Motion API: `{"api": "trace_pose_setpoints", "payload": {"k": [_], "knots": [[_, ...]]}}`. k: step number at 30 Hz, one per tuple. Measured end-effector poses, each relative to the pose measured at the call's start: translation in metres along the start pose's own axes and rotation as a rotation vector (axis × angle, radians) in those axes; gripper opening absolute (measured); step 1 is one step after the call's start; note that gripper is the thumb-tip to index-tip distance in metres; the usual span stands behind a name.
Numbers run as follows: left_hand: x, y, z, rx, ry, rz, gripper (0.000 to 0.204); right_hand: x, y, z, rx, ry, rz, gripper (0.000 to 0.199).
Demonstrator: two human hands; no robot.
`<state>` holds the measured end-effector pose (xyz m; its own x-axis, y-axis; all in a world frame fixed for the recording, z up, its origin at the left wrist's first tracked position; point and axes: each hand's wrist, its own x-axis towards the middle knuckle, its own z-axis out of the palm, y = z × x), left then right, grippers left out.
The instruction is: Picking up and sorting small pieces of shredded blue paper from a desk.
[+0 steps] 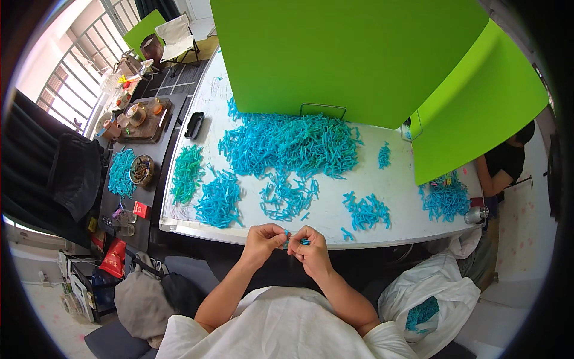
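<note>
Just past the table's front edge, my left hand (262, 246) pinches a small blue plastic piece (286, 232) between thumb and fingers. My right hand (310, 250) is closed beside it, fingertips nearly meeting the left ones, with a small blue piece (305, 242) showing among its fingers. Their exact shape is mostly hidden by my fingers. In front of my hands lies a loose cluster of thin blue pieces (289, 196). Beyond it is a large blue heap (269, 143). A smaller blue pile (366, 210) lies to the right, and another blue pile (218, 199) to the left.
Green panels (359, 54) stand across the white table (412, 215). Greenish pieces (188, 173) and a black tray (194, 125) lie at the left. Another person (505, 161) sits behind the right panel, near a blue pile (447, 198). A white sack (439, 275) holds blue pieces.
</note>
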<state>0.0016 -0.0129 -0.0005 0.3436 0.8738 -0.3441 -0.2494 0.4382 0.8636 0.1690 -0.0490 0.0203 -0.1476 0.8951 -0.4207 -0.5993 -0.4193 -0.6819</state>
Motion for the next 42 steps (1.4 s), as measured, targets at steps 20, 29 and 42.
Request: {"api": "trace_pose_setpoints", "payload": {"k": [20,29,42], "knots": [[0.013,-0.014,0.032,0.150,0.204,0.082,0.029,0.020,0.005,-0.005,0.036,0.257,-0.062,0.013],[0.034,-0.001,0.029,-0.292,0.033,-0.077,0.018,0.008,-0.015,-0.028,0.075,0.359,-0.144,0.021],[0.068,-0.013,0.107,0.899,-0.035,0.529,0.022,-0.027,-0.053,-0.073,0.489,0.363,-0.150,0.041]]}}
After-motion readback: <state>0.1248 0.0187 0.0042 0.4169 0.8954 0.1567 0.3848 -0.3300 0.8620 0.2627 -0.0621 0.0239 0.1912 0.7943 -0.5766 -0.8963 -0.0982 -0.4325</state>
